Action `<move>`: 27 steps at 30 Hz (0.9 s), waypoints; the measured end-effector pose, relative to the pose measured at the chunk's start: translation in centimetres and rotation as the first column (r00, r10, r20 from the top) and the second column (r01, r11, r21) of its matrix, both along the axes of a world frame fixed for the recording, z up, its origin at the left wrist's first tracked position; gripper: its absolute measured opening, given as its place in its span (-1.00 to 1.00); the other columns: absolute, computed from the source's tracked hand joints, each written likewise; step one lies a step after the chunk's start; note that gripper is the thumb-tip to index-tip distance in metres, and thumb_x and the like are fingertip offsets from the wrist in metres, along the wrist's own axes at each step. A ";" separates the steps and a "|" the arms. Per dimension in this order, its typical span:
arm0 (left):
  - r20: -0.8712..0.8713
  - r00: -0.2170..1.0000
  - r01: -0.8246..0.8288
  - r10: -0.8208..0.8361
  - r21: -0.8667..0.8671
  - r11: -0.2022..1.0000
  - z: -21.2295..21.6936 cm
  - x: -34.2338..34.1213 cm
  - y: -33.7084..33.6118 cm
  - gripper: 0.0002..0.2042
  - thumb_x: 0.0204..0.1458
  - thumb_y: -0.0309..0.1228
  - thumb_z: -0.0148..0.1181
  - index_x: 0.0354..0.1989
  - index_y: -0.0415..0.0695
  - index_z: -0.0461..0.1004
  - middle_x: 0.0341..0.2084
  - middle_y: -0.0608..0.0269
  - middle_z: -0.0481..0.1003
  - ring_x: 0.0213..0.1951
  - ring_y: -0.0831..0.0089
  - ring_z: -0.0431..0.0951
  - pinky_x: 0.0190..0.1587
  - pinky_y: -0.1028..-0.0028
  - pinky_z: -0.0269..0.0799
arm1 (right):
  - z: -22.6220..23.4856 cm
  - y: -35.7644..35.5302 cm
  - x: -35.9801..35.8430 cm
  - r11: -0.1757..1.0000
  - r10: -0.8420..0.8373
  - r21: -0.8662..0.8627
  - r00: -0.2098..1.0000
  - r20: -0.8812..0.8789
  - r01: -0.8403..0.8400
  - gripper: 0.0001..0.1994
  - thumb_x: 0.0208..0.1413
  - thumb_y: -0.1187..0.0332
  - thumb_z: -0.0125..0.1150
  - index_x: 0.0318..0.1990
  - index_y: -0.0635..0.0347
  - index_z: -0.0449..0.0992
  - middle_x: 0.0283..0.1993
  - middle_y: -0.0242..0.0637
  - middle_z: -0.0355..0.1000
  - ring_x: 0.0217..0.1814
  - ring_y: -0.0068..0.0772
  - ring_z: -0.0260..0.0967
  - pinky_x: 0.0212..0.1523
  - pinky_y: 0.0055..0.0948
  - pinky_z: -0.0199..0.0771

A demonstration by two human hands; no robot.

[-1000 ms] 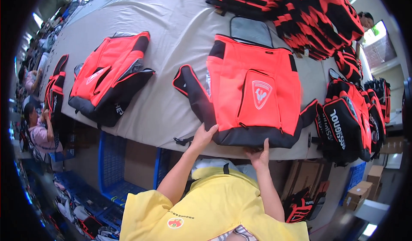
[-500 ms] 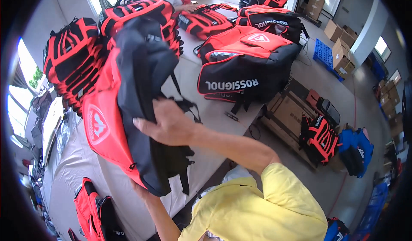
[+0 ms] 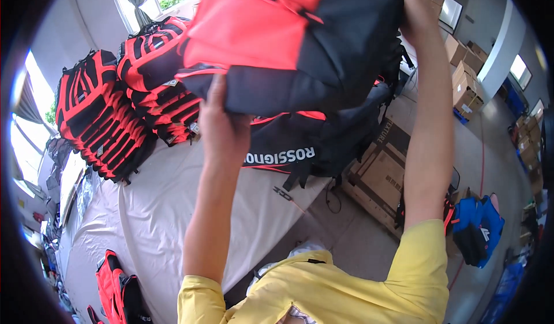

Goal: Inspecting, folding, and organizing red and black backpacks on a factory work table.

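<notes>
Raised in front of me is a large red and black backpack [image 3: 352, 53], held between my two hands. My left hand [image 3: 222, 119] grips its lower left edge, thumb on the near face and the other fingers hidden beneath. At its upper right side, my right hand [image 3: 411, 12] is closed on the black fabric, its fingers partly out of sight. Under the raised bag lies another black and red backpack [image 3: 340, 139] on the cloth-covered table [image 3: 167, 208], largely covered from view.
Tall stacks of folded red and black bags [image 3: 98, 116] stand at the table's left. A small dark tool [image 3: 283, 193] lies near the right edge. Beyond it are a large carton [image 3: 378, 168], a blue bag [image 3: 476, 229] and stacked boxes [image 3: 466, 87]. Another red bag [image 3: 118, 289] sits at lower left.
The backpack has swung from the left side of the table up and to the right, over the other backpack. Both my hands moved with it, the left coming up from its bottom end.
</notes>
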State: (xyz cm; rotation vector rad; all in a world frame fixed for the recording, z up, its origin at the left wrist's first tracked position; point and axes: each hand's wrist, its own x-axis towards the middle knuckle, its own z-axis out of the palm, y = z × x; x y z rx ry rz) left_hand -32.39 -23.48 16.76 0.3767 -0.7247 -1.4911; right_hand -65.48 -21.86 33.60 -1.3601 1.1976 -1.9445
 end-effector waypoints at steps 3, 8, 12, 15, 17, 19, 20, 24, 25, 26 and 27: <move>0.284 0.959 -0.062 0.001 0.206 0.977 -5.7 -4.4 -0.4 -0.40 0.42 -0.16 0.19 0.49 -0.10 0.11 0.32 -0.03 0.39 0.09 0.08 0.68 -0.02 0.08 0.71 | -15.4 -4.3 -8.3 0.983 -0.067 0.179 0.989 0.134 0.042 -0.43 0.21 0.09 0.46 0.24 0.33 0.59 0.12 -0.17 0.65 0.17 -0.24 0.61 0.22 -0.17 0.60; 0.560 0.798 -0.111 -0.225 0.501 0.858 -23.2 0.7 5.2 -0.39 0.45 -0.06 0.13 0.50 -0.15 0.17 0.17 -0.09 0.53 -0.03 0.13 0.72 -0.07 0.19 0.67 | -46.6 -0.3 -11.9 0.697 -0.400 0.710 0.878 0.261 0.106 -0.32 0.18 -0.11 0.49 0.26 0.23 0.52 0.10 -0.20 0.60 0.00 -0.28 0.62 -0.21 -0.14 0.69; 0.624 0.752 -0.353 -0.214 0.655 0.668 -31.5 13.2 16.1 -0.54 0.43 -0.11 0.14 0.30 -0.18 0.40 -0.05 0.02 0.65 -0.10 0.26 0.73 -0.13 0.31 0.64 | -45.8 -2.6 -10.9 0.767 -0.279 0.642 0.893 0.353 -0.014 -0.38 0.15 -0.14 0.50 0.14 0.18 0.61 -0.02 -0.27 0.65 -0.15 -0.34 0.67 -0.29 -0.28 0.71; 0.594 0.800 -0.501 -0.091 0.743 0.445 -35.0 20.4 25.2 -0.58 0.40 -0.12 0.15 0.24 -0.17 0.44 -0.10 0.07 0.66 -0.14 0.31 0.71 -0.17 0.33 0.61 | -45.2 -4.9 -11.1 0.740 -0.262 0.668 0.881 0.393 -0.078 -0.27 0.19 -0.10 0.48 0.32 0.29 0.51 0.21 -0.15 0.59 0.16 -0.16 0.62 0.10 0.00 0.69; 0.535 0.844 -0.526 0.037 0.812 0.253 -37.0 23.9 32.2 -0.62 0.38 -0.15 0.13 0.20 -0.13 0.46 -0.08 0.12 0.64 -0.12 0.34 0.70 -0.14 0.30 0.62 | -45.5 -5.2 -10.3 0.781 -0.112 0.570 0.839 0.533 -0.257 -0.26 0.26 -0.13 0.37 0.42 0.20 0.45 0.35 -0.14 0.52 0.30 -0.13 0.56 0.26 0.01 0.60; 0.517 0.834 -0.549 0.195 0.813 0.193 -38.1 25.8 36.7 -0.67 0.36 -0.16 0.15 0.14 -0.07 0.50 -0.16 0.27 0.62 -0.15 0.37 0.69 -0.10 0.28 0.63 | -44.6 -4.4 -11.5 0.743 -0.004 0.558 0.831 0.556 -0.369 -0.30 0.34 -0.14 0.23 0.44 0.15 0.42 0.41 -0.16 0.48 0.40 -0.10 0.49 0.36 0.03 0.52; 0.483 0.849 -0.518 0.213 0.840 0.160 -38.9 26.7 36.4 -0.69 0.35 -0.15 0.16 0.13 -0.04 0.52 -0.14 0.27 0.62 -0.16 0.37 0.69 -0.07 0.29 0.63 | -45.9 -3.5 -16.3 0.816 0.038 0.483 0.863 0.503 -0.318 -0.38 0.36 -0.13 0.18 0.34 0.18 0.50 0.22 -0.13 0.58 0.27 -0.07 0.55 0.24 0.06 0.58; 0.442 0.834 -0.510 0.329 0.846 0.158 -41.8 32.3 39.8 -0.73 0.38 -0.15 0.16 0.04 -0.06 0.55 -0.24 0.32 0.64 -0.25 0.45 0.69 -0.26 0.39 0.61 | -50.1 -10.7 7.9 0.520 0.419 0.607 0.798 0.433 -0.602 -0.43 0.37 -0.08 0.21 0.32 0.16 0.51 0.16 -0.14 0.58 0.16 -0.12 0.55 0.12 -0.02 0.57; 0.437 0.814 -0.517 0.383 0.845 0.135 -42.2 34.3 41.2 -0.73 0.38 -0.15 0.16 0.04 -0.06 0.55 -0.24 0.32 0.64 -0.25 0.45 0.69 -0.26 0.39 0.61 | -51.2 -9.6 11.3 0.468 0.472 0.646 0.789 0.393 -0.603 -0.44 0.37 -0.06 0.22 0.31 0.16 0.52 0.14 -0.14 0.59 0.13 -0.13 0.55 0.08 -0.04 0.57; 0.524 0.777 -0.594 0.348 0.793 0.133 -42.7 36.6 42.6 -0.69 0.40 -0.11 0.14 0.05 -0.09 0.56 -0.21 0.32 0.64 -0.23 0.46 0.70 -0.25 0.42 0.60 | -52.2 -8.1 13.9 0.427 0.516 0.685 0.781 0.351 -0.590 -0.46 0.38 -0.05 0.23 0.30 0.16 0.52 0.12 -0.14 0.59 0.09 -0.15 0.55 0.04 -0.07 0.57; 0.609 0.735 -0.664 0.300 0.735 0.135 -43.2 39.2 44.1 -0.64 0.42 -0.06 0.13 0.05 -0.11 0.56 -0.18 0.32 0.65 -0.21 0.47 0.71 -0.25 0.44 0.59 | -53.4 -5.6 16.7 0.393 0.550 0.724 0.776 0.309 -0.567 -0.47 0.38 -0.03 0.24 0.30 0.15 0.53 0.10 -0.14 0.59 0.06 -0.16 0.55 0.00 -0.09 0.57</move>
